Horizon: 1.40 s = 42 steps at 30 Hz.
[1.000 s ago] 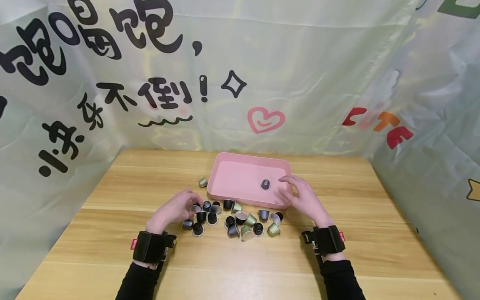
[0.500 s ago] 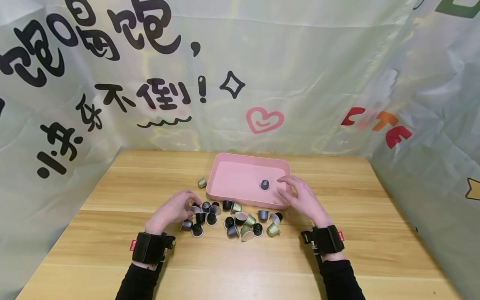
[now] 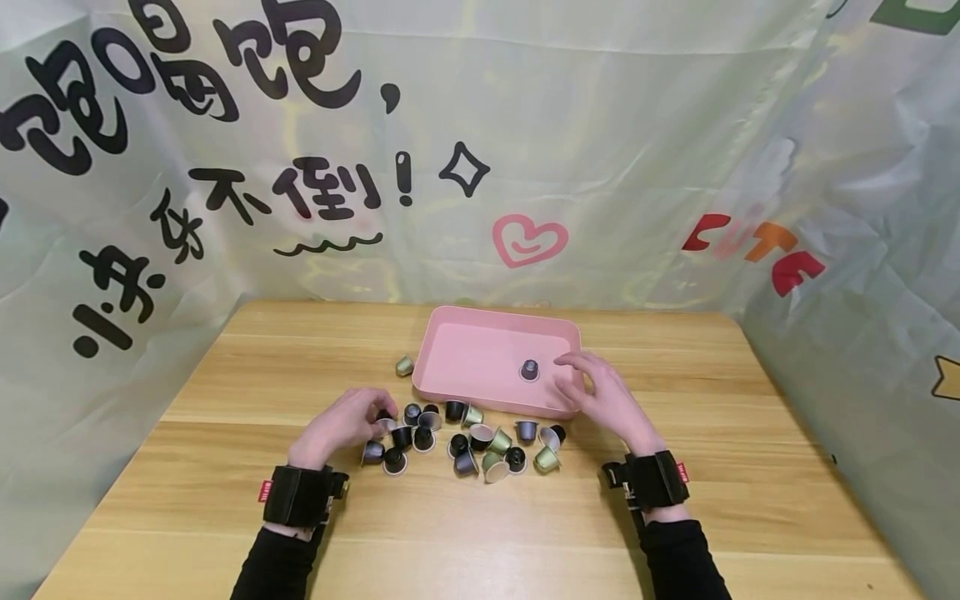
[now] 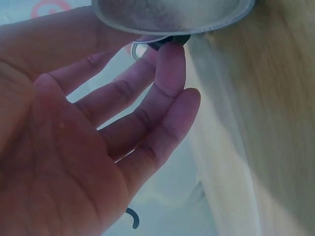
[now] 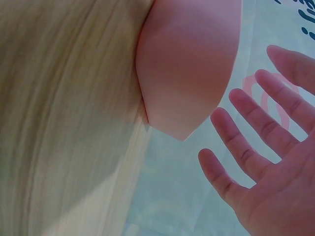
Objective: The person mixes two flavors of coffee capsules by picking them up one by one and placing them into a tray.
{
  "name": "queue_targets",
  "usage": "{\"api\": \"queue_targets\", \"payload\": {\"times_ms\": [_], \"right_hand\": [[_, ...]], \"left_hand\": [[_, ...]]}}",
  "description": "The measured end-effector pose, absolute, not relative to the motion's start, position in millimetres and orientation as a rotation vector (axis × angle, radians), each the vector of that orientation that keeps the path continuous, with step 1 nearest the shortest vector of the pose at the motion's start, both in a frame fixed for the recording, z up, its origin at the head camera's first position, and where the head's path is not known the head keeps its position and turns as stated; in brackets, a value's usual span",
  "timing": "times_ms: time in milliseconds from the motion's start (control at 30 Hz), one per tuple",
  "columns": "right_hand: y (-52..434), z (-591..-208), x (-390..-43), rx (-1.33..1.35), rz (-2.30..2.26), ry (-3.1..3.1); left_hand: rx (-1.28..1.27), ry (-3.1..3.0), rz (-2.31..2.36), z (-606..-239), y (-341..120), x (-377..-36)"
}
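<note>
My left hand [image 3: 351, 419] pinches a dark coffee capsule [image 3: 386, 414] at the left end of a loose group of coffee capsules. In the left wrist view, a dark bit of capsule [image 4: 170, 42] shows at the fingertips, while a large pale rim [image 4: 172, 17] crosses the top edge. Black, grey-blue and green capsules lie along the front of a pink tray [image 3: 472, 332]. Inside the tray stands one dark capsule [image 3: 529, 370]. Above the tray's right edge, my right hand [image 3: 602, 398] hangs with its fingers apart, holding nothing; its fingers [image 5: 241, 142] are spread in the right wrist view.
A lone green capsule [image 3: 404, 366] lies on the wooden table [image 3: 480, 542] at the tray's left side. Printed cloth [image 3: 600, 167] hangs behind the table and along its sides. Each wrist wears a black strapped camera.
My left hand has shifted slightly left and toward me, and the capsule at its fingertips has moved with it. The right hand stays over the tray's edge.
</note>
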State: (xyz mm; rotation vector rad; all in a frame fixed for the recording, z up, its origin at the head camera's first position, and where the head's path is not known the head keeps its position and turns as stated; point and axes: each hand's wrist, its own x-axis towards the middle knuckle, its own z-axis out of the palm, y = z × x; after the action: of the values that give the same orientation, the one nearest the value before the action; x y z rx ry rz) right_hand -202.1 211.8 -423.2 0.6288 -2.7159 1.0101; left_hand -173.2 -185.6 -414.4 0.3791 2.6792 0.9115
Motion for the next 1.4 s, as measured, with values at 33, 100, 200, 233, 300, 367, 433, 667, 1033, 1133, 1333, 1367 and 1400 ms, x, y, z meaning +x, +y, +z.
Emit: {"api": "queue_targets", "payload": {"times_ms": [33, 100, 200, 233, 300, 367, 433, 667, 1033, 1133, 1333, 1367, 1400], "right_hand": [[211.8, -422.7, -201.9, 0.628, 1.013, -2.716], [211.7, -422.3, -201.8, 0.625, 1.017, -2.714], [211.9, -422.1, -201.7, 0.623, 1.018, -2.709], [211.9, -422.1, -201.8, 0.624, 1.019, -2.708], [211.9, -422.1, -201.8, 0.626, 1.02, -2.704], [212.1, -422.2, -202.0, 0.631, 1.02, -2.706], [212.2, -422.3, -202.0, 0.635, 1.018, -2.705], [212.5, -422.8, -201.8, 0.639, 1.023, -2.7], [213.0, -420.8, -200.0, 0.623, 1.03, -2.705], [213.4, -420.8, -200.0, 0.62, 1.031, -2.705], [213.4, -421.0, -200.2, 0.621, 1.023, -2.716], [213.4, -421.1, -200.3, 0.622, 1.021, -2.717], [213.4, -420.9, -200.3, 0.622, 1.02, -2.719]], "left_hand": [[0.383, 2.679, 0.911, -414.3, -186.0, -173.1], [0.395, 2.677, 0.913, -413.8, -186.8, -173.0], [0.405, 2.672, 0.913, -413.5, -187.5, -173.2], [0.407, 2.674, 0.912, -413.4, -187.7, -173.3], [0.411, 2.675, 0.91, -413.1, -188.2, -173.3], [0.43, 2.692, 0.899, -412.6, -188.7, -173.2], [0.462, 2.724, 0.877, -411.9, -189.3, -172.8], [0.521, 2.829, 0.791, -409.7, -190.3, -169.4], [0.438, 2.816, 0.871, -405.4, -187.6, -168.5], [0.422, 2.826, 0.876, -405.4, -186.9, -169.2], [0.452, 2.872, 0.894, -405.3, -186.4, -169.4], [0.458, 2.879, 0.898, -405.3, -186.3, -169.5], [0.468, 2.889, 0.902, -405.2, -186.0, -169.8]]}}
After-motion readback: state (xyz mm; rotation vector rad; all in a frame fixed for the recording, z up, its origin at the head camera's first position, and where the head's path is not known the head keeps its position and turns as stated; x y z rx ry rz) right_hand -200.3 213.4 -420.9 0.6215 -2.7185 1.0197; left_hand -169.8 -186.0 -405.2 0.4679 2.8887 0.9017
